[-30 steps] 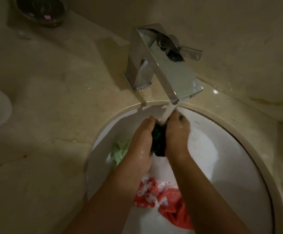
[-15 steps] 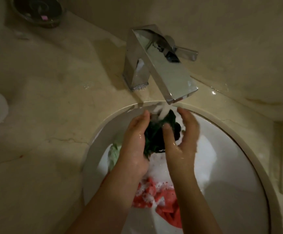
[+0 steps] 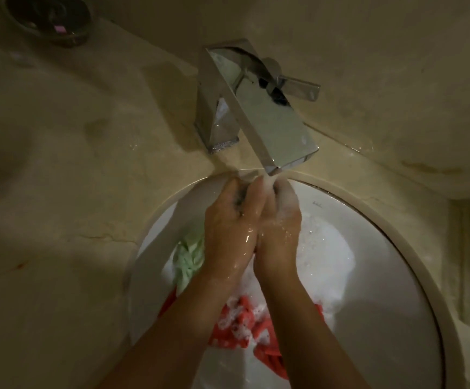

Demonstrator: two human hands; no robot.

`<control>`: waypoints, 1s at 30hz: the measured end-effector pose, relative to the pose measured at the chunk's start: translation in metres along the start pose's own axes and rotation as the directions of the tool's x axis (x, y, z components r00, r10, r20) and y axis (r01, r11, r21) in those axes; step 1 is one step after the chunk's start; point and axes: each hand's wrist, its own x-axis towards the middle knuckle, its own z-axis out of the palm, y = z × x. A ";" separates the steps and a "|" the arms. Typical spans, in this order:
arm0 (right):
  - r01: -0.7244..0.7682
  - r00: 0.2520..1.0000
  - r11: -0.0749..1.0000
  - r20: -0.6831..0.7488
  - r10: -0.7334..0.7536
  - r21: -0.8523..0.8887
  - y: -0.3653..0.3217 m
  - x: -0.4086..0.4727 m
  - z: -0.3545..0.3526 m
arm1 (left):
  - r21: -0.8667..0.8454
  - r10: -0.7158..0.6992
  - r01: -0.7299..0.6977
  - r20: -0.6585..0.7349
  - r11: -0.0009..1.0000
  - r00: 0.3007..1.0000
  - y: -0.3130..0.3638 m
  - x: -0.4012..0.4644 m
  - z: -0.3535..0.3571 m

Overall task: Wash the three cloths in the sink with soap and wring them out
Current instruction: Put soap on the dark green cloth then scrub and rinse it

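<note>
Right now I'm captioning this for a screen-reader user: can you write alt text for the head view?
Two wet, soapy hands, left hand and right hand, press together under the running chrome faucet, a dark cloth barely visible between them. Below, in the white sink, lie a pale green cloth and a sudsy red cloth.

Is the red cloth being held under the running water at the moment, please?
No, the red cloth lies soapy in the sink below the forearms, away from the faucet.

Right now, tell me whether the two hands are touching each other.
Touching. The head view shows the left hand pressed against the right hand along their inner edges under the faucet, no gap.
</note>
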 end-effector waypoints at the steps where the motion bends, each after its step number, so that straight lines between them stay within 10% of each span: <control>1: 0.011 1.000 1.000 -0.014 -0.010 0.008 0.000 0.001 0.003 | 0.109 -0.002 0.003 -0.013 0.994 1.000 0.000 0.003 0.002; 6: -0.066 0.985 0.987 0.167 0.041 0.146 0.016 0.009 0.007 | 0.153 -0.012 0.033 -0.138 0.988 0.990 -0.004 0.007 0.002; 10: -0.301 0.953 0.946 0.067 0.295 0.118 0.008 0.009 0.004 | -0.048 -0.376 0.374 -0.052 0.926 0.925 0.003 0.009 0.002; 18: 0.214 0.966 0.977 0.147 -0.213 0.012 0.010 -0.026 -0.021 | -0.515 -0.499 0.590 0.320 0.621 0.805 0.001 0.003 -0.027; 24: -0.022 0.986 0.998 0.166 0.011 0.060 0.027 -0.018 -0.012 | -0.284 -0.323 0.332 0.077 0.900 0.943 0.010 -0.015 -0.001; 30: 0.243 0.963 0.969 0.129 -0.236 -0.049 0.024 -0.006 -0.006 | -0.235 -0.306 0.280 -0.084 0.931 0.948 0.008 0.005 0.007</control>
